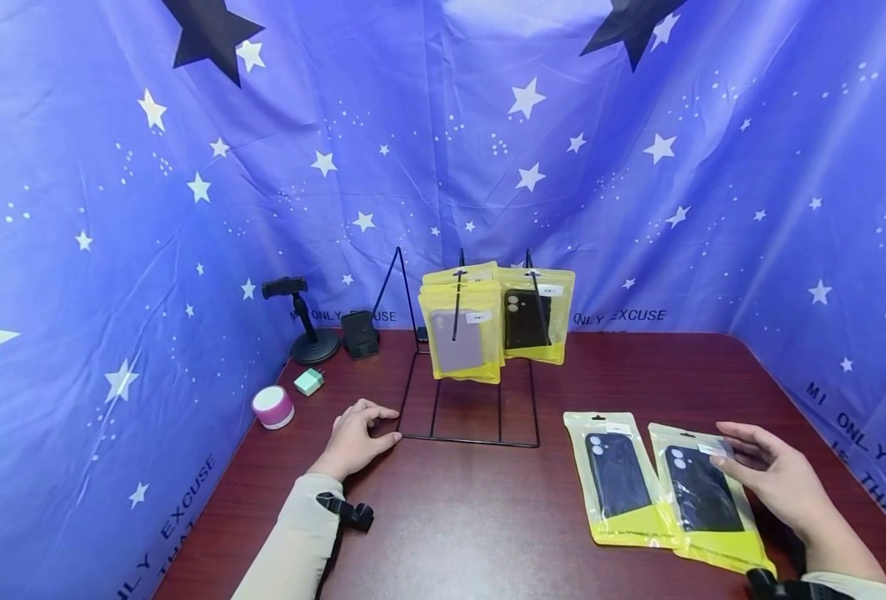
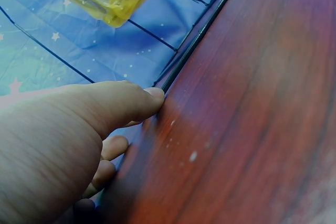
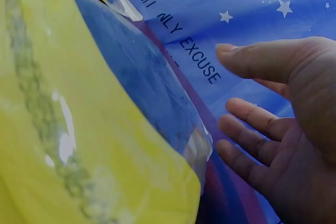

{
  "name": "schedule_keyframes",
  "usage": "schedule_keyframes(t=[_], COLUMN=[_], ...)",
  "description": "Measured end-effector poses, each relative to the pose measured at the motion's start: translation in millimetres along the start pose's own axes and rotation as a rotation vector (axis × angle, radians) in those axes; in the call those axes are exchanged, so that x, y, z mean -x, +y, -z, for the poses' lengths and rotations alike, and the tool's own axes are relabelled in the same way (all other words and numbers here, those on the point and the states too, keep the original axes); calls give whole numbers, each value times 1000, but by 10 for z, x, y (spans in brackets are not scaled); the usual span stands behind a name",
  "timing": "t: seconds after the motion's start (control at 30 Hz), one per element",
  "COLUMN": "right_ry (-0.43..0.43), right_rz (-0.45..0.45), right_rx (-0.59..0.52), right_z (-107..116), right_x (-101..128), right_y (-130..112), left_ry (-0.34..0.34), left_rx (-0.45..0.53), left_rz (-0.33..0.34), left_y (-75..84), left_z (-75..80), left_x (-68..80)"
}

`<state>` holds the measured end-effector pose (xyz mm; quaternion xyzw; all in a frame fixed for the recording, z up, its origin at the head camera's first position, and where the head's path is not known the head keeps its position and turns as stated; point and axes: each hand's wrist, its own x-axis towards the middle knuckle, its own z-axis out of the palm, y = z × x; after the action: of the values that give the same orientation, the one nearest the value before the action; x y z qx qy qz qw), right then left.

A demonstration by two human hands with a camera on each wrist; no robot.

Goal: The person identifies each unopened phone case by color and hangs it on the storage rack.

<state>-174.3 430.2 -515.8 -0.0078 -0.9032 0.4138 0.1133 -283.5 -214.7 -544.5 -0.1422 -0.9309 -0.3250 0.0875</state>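
My left hand [image 1: 354, 440] rests on the table at the front left corner of a black wire display rack [image 1: 468, 441]. Its thumb tip touches the base wire [image 2: 197, 40], with the fingers spread apart from the thumb. Over the upper right edge of a yellow-and-clear phone case package [image 1: 705, 492] hovers my right hand [image 1: 776, 475], thumb and fingers apart, nothing between them. A dark case shows inside that package. Another such package [image 1: 618, 479] lies to its left, their lower edges overlapping. In the right wrist view, the package's yellow end [image 3: 105, 129] fills the left side.
Packaged cases hang from the rack's hooks: a pale purple one [image 1: 458, 340] in front and a black one [image 1: 527, 319] at right. Left of the rack stand a phone holder [image 1: 313, 343], a small black stand [image 1: 360, 335], a green charger plug [image 1: 309, 382] and a pink round container [image 1: 273, 408].
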Motion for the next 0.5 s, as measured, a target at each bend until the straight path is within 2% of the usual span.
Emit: schedule_keyframes(t=[0.17, 0.5], right_ry=[-89, -82], right_rz=[-63, -48], right_rx=[76, 160], right_z=[36, 51], right_x=[-27, -8], right_y=[27, 51], left_ry=[15, 0], left_rx=[-5, 16], left_rz=[-10, 5], left_y=[-30, -4], left_z=[-23, -19], left_x=[-15, -13])
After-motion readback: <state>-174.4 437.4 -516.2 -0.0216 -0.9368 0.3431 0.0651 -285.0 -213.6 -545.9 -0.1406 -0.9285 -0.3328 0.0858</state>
